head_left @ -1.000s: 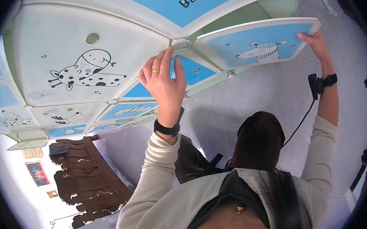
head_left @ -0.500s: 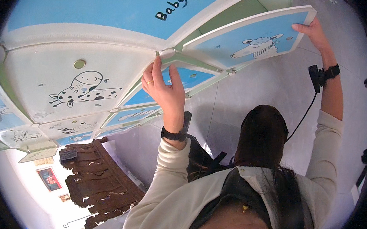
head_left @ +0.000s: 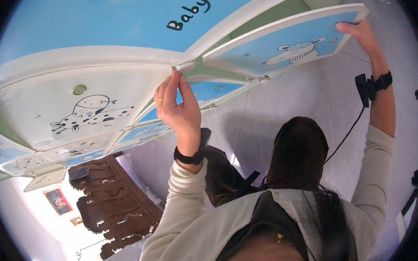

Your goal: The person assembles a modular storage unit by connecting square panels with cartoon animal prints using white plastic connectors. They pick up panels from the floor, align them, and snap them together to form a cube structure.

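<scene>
The right hand [head_left: 363,35] is gripping the far edge of a blue door [head_left: 288,47], its thumb pressing the printed face and its fingers wrapping behind. The left hand [head_left: 178,107] is bringing thumb and fingertips together at the corner joint, right against the round white connector [head_left: 186,67]; I cannot tell whether they are pinching anything there. The blue door is standing ajar at the cabinet [head_left: 3,126], its inner end lying near that connector and its outer edge resting in the right hand.

Working this corner well is, I judge, calling for the right hand to be supporting the panel steadily without twisting it, while the left fingers are feeling for the seat of the joint rather than forcing it. A sagging panel could be straining the corner.

Behind the blue door, the compartment [head_left: 268,20] is showing pale green walls; the angle is hiding whatever it may be holding. The giraffe door [head_left: 93,106] beside the left hand is covering its own compartment, so its contents are not showing. Farther off, a small pale door [head_left: 45,180] is hanging open near the wall picture [head_left: 57,201].
</scene>
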{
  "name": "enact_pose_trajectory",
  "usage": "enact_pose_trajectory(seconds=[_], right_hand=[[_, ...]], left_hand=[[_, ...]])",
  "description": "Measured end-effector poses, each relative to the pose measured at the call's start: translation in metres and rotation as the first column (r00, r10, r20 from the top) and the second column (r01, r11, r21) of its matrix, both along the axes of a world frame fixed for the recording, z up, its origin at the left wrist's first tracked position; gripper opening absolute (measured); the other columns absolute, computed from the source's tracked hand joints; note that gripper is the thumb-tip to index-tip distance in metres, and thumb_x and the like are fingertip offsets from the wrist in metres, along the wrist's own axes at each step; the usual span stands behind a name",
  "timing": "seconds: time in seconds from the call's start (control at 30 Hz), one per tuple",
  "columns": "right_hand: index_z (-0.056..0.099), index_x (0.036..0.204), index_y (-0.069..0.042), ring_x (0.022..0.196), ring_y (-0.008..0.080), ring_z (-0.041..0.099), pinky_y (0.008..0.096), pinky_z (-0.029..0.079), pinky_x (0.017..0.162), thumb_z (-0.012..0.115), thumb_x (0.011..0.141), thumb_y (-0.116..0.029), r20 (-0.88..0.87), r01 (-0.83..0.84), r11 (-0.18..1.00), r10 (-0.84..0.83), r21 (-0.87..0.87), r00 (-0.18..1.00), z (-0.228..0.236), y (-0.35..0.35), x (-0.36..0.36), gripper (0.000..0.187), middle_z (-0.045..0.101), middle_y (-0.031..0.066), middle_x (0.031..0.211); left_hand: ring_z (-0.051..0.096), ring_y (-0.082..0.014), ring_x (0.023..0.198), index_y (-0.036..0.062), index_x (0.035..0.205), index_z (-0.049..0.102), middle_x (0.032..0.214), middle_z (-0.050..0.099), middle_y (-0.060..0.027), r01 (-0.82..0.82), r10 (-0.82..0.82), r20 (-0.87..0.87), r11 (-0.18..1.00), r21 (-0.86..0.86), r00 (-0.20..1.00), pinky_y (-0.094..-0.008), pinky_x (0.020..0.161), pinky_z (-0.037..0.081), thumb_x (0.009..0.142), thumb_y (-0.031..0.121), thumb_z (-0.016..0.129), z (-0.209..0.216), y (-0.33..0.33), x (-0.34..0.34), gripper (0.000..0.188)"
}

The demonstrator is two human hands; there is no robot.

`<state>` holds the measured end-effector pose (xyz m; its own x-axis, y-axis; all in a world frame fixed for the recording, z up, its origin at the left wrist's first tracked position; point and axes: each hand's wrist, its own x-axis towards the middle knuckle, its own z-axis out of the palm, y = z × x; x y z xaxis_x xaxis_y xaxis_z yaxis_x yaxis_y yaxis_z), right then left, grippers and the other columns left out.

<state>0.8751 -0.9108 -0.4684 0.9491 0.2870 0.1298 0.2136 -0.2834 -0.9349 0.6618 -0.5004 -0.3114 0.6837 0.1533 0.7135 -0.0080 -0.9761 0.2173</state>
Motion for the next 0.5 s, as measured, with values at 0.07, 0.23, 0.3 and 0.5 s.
enact_pose_trajectory(seconds=[0.07,0.23,0.3,0.5], right_hand=[[0.056,0.123,-0.004,0.109,0.0227,0.057,0.0365,0.043,0.095,0.077,0.076,-0.036,0.037,-0.042,0.998,0.044,-0.038,0.998,0.006,0.004,0.006,0.061,0.063,0.0109,0.114],[0.051,0.126,0.000,0.108,0.0191,0.056,0.0354,0.045,0.096,0.082,0.065,-0.005,0.023,-0.038,0.970,0.033,0.242,0.999,0.047,0.029,0.004,0.069,0.061,0.0076,0.117],[0.050,0.128,0.000,0.110,0.0188,0.055,0.0351,0.043,0.097,0.085,0.063,-0.007,0.003,-0.014,0.963,0.013,0.269,1.000,0.059,0.039,-0.003,0.074,0.060,0.0079,0.119],[0.048,0.129,0.001,0.113,0.0192,0.053,0.0355,0.041,0.100,0.082,0.067,-0.009,0.016,0.021,0.931,-0.029,0.364,0.999,0.059,0.047,-0.002,0.071,0.057,0.0090,0.123]], left_hand=[[0.061,-0.0241,0.083,-0.0005,0.098,0.069,0.090,0.068,-0.0095,0.035,-0.036,-0.018,0.999,-0.034,0.999,-0.0336,0.075,0.048,0.081,-0.002,0.066,0.004,0.001,0.000,0.017],[0.061,-0.0243,0.081,-0.0013,0.098,0.070,0.089,0.068,-0.0108,0.108,-0.108,-0.089,0.994,-0.007,0.990,-0.0328,0.076,0.048,0.080,-0.004,0.066,0.013,0.007,0.000,0.018],[0.061,-0.0246,0.081,-0.0015,0.098,0.070,0.089,0.068,-0.0111,0.138,-0.139,-0.093,0.990,-0.018,0.986,-0.0325,0.076,0.048,0.080,-0.004,0.066,0.015,0.009,0.001,0.018],[0.062,-0.0250,0.082,-0.0006,0.099,0.070,0.092,0.069,-0.0122,0.104,-0.109,-0.133,0.994,-0.043,0.985,-0.0323,0.076,0.048,0.081,-0.003,0.066,0.017,0.010,-0.001,0.019]])
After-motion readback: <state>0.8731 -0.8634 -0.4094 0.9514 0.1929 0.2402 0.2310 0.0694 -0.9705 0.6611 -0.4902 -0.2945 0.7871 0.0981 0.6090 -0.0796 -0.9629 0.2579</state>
